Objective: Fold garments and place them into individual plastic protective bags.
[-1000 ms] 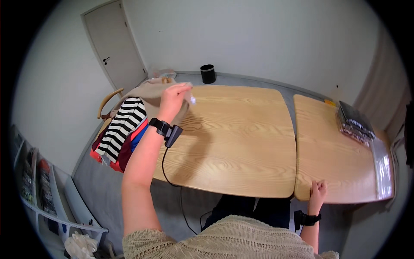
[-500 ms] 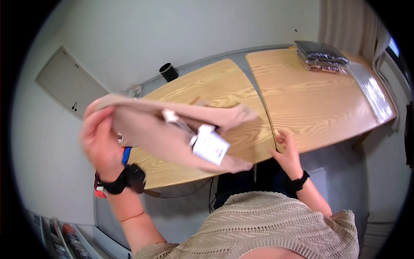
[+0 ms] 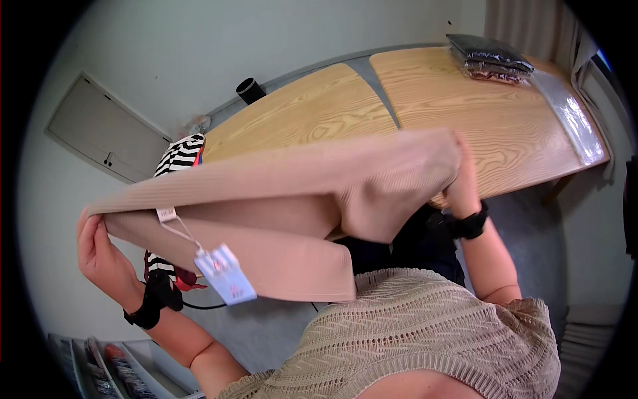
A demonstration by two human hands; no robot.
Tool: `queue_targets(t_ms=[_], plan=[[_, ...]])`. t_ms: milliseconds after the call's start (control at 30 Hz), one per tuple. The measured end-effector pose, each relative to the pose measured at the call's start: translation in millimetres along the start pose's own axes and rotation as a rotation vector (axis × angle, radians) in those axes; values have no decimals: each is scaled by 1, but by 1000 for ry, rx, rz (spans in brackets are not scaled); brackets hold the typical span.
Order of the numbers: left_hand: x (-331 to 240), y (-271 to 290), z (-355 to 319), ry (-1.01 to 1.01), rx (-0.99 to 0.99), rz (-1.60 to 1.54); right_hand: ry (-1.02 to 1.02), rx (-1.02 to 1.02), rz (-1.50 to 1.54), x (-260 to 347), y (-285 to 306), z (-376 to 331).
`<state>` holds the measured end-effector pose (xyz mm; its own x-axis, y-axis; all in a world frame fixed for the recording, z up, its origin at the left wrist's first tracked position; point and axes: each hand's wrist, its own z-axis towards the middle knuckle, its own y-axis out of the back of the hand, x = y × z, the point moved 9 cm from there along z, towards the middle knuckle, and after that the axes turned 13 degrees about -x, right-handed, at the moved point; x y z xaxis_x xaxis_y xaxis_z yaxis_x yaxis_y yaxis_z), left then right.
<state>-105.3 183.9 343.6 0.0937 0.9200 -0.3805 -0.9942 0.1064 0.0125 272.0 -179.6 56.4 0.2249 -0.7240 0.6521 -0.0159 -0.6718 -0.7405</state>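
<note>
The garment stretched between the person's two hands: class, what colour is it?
The ribbed garment is a plain beige-pink, clearest in the head view.

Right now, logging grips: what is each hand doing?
Left hand: closed on the beige garment.
Right hand: holding the garment's other end.

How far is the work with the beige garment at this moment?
Done: the beige ribbed garment is off the wooden table and up in the air. In hand: the left hand grips one end and the right hand the other, stretching it wide; its paper tag hangs down. Left: it is not folded or laid flat, and the striped clothes lie at the table's end.
</note>
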Motion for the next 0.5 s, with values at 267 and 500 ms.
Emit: queue_targets(t_ms=[267,500], plan=[[-43,2,-8,-253,-217,457,1141,428,39,230,-81,-68],[-40,28,-6,-137,-419,400,1460,463,-3,278,-97,-113]])
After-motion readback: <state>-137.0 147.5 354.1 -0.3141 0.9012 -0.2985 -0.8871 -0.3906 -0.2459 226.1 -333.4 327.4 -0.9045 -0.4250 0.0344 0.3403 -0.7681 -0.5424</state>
